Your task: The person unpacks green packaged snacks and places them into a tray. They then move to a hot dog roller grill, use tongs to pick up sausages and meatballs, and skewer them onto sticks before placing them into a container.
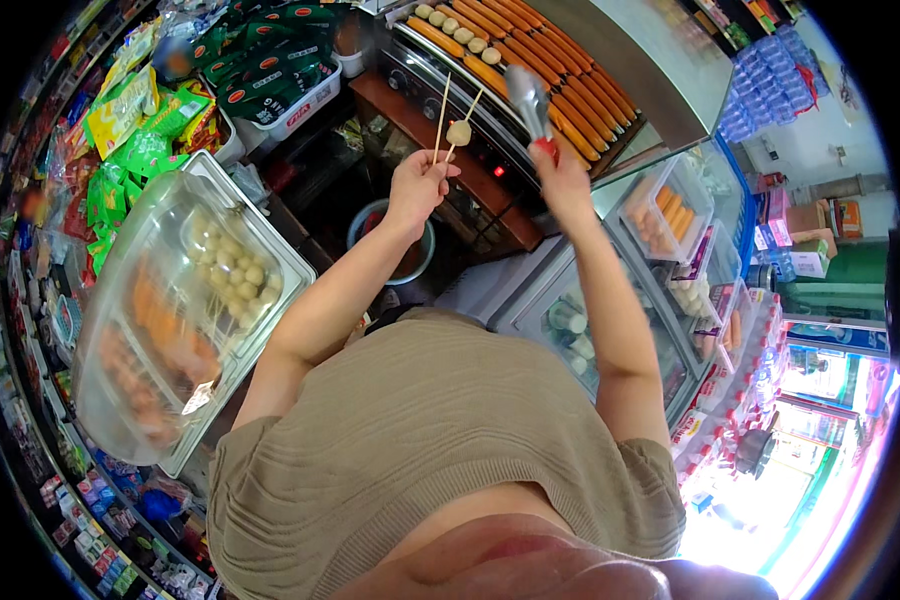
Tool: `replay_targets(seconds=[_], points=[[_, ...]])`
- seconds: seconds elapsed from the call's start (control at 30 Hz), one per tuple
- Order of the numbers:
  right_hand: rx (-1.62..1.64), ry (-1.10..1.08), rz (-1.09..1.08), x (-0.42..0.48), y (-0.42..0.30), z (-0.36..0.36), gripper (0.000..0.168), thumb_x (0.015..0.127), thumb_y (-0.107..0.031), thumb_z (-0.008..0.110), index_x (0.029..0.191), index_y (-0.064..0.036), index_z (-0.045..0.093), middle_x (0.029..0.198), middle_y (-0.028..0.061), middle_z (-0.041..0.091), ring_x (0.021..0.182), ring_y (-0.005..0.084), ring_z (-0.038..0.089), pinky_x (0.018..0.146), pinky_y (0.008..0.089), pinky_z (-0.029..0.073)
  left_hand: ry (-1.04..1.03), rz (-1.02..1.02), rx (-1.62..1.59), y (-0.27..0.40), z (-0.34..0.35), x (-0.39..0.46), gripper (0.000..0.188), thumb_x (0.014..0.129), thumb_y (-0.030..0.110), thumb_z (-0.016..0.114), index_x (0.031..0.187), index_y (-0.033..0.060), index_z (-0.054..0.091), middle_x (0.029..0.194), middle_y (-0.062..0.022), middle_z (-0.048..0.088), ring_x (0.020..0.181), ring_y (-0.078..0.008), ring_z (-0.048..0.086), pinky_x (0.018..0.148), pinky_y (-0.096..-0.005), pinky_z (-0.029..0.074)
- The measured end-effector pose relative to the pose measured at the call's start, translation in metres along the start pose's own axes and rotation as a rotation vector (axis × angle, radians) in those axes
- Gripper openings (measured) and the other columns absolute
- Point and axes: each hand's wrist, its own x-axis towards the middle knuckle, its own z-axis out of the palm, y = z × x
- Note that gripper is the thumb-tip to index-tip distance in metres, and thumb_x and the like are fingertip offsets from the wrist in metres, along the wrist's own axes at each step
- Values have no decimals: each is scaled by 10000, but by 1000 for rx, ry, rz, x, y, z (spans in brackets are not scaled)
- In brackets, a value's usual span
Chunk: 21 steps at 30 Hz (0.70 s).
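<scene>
Between the fingers of my left hand (414, 193) are two thin wooden skewers (442, 112). One skewer carries a single pale ball (458, 133), seemingly a fish ball or meatball; the other is bare. My right hand (568, 186) grips metal food tongs (529, 94) by their red-covered end. Their blurred tip is over the front edge of a roller grill (474, 127), and whether it touches any food I cannot tell. Rows of browned sausages (562, 82) lie on the rollers, with several pale balls (463, 36) at the left. A red light glows on the grill's front panel.
A clear-lidded tray (247, 217) at left holds skewered balls and sausages. Behind it are snack packets (146, 142) and a white basket (300, 112) of dark green packs. Below the grill stands a bucket (390, 279). Plastic tubs (667, 217) of food sit on the glass-topped freezer (532, 289) at right.
</scene>
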Motion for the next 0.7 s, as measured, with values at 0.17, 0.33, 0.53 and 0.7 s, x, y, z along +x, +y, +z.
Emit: replay_targets(seconds=[0.17,0.33,0.53,0.7], points=[[-548,38,70,61,-23,-10,509,916,-404,484,1226,-2,438,1075,237,612,1021,392,585,832,500,454,-84,23,16,-7,-4,-14,172,948,82,460,1074,6,548,855,-48,611,567,-51,437,477,-190,352],[-557,-31,67,71,-33,-9,487,910,-403,477,1264,-71,431,1108,251,595,1078,410,551,882,521,420,-53,26,58,-2,-13,-21,177,945,89,466,1085,23,553,862,-41,614,573,-49,439,489,-184,351],[546,-173,139,44,8,-6,323,919,-320,560,1124,-77,507,728,43,524,565,115,472,471,235,388,-93,60,84,6,-13,-15,180,935,99,493,1089,47,569,859,-8,627,574,-39,440,517,-185,361],[1112,-325,283,-17,-2,-5,191,953,-273,516,1036,-103,537,694,-6,484,511,61,411,404,183,290,-117,115,118,12,-13,-17,180,925,86,500,1076,51,592,836,1,636,576,-33,440,513,-178,350]])
